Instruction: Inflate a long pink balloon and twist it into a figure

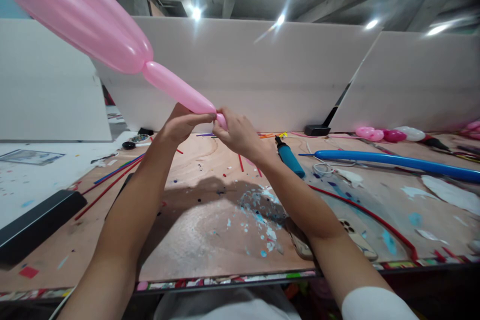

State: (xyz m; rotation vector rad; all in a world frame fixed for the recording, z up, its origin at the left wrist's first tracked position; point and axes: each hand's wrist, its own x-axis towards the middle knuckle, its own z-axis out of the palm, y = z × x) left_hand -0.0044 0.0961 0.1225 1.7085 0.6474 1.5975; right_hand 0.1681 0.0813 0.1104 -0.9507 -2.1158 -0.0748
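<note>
A long pink modelling balloon [86, 25] slants from the upper left down to the middle, with a twist dividing a fat part from a thinner part [176, 89]. My left hand [182, 122] is closed, pinching the thin part's lower end. My right hand [236, 132] is closed around the balloon's tip, right beside the left. Both hands are raised above the wooden table [202, 220].
A blue hand pump [290, 156] and a long blue balloon [397, 162] lie to the right. A phone [356, 240] rests under my right forearm. Pink and white balloons [390, 134], red uninflated balloons [108, 185], a black bar [33, 222] and white boards [255, 70] surround the table.
</note>
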